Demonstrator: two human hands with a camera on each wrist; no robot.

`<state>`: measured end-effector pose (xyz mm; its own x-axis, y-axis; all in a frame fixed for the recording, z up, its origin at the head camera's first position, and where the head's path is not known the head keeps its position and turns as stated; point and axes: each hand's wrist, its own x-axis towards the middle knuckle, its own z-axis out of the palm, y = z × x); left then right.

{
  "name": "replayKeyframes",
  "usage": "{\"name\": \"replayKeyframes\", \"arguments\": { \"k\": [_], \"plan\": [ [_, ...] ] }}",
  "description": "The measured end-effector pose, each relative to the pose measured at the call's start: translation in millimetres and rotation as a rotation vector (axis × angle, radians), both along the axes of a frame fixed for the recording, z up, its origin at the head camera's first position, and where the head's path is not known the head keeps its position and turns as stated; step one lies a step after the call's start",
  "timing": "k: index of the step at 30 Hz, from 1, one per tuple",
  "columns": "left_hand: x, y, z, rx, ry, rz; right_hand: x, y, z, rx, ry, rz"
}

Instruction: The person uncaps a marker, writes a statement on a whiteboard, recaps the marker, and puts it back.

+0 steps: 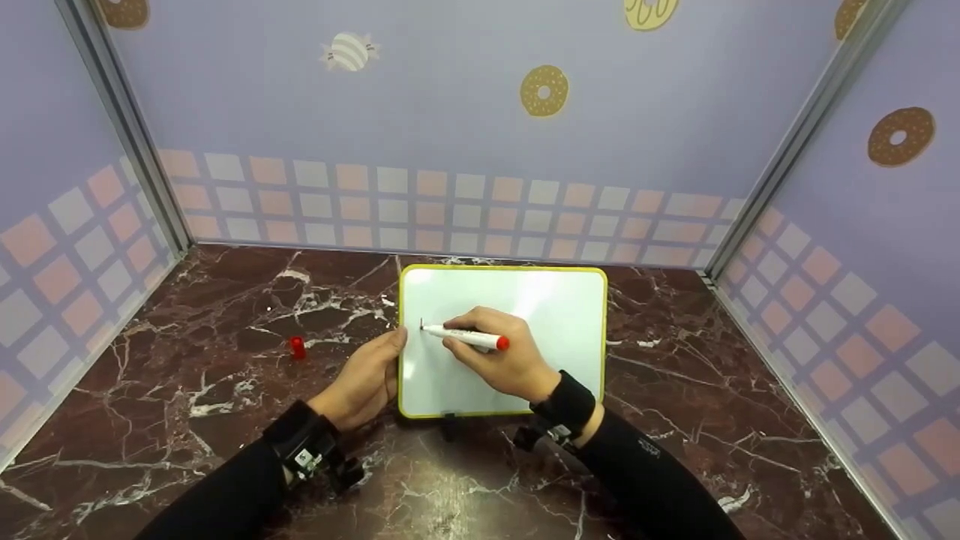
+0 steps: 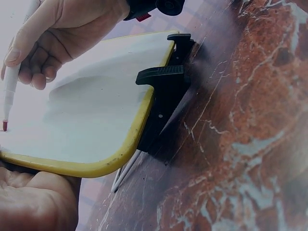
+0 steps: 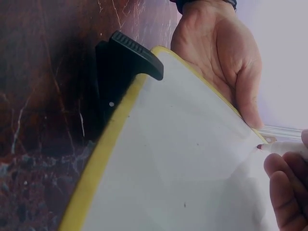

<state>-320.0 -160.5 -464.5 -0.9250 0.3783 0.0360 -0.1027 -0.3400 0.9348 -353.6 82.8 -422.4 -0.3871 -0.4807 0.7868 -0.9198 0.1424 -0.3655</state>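
A small whiteboard [image 1: 555, 322] with a yellow frame leans on a black stand [image 2: 161, 98]. My left hand [image 1: 367, 379] grips its left edge, thumb at the frame and fingers behind, partly hidden by the board. My right hand [image 1: 502, 352] pinches a white marker [image 1: 469, 337] with a red end. The marker's red tip [image 2: 5, 126] is at the board's surface near the left side, where a short red stroke [image 1: 421, 323] shows. In the right wrist view, the left palm [image 3: 211, 53] lies along the yellow edge.
A red marker cap [image 1: 297, 347] stands on the dark red marbled table [image 1: 225, 450], left of the board. Purple panels [image 1: 450, 112] with pink and white squares enclose the back and sides, joined by metal corner posts [image 1: 810, 127].
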Motion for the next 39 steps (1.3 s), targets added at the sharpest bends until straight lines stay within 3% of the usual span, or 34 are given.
{"name": "replayKeyframes", "arguments": {
  "k": [19,39],
  "plan": [
    [-0.2,-1.9,-1.0,0.005,0.005,-0.019,1.1,-0.9,-1.7,0.023,-0.011,0.026],
    [-1.5,0.4,-1.5,0.014,-0.006,0.015,3.5,-0.9,-1.8,0.049,-0.022,0.050]
  ]
}}
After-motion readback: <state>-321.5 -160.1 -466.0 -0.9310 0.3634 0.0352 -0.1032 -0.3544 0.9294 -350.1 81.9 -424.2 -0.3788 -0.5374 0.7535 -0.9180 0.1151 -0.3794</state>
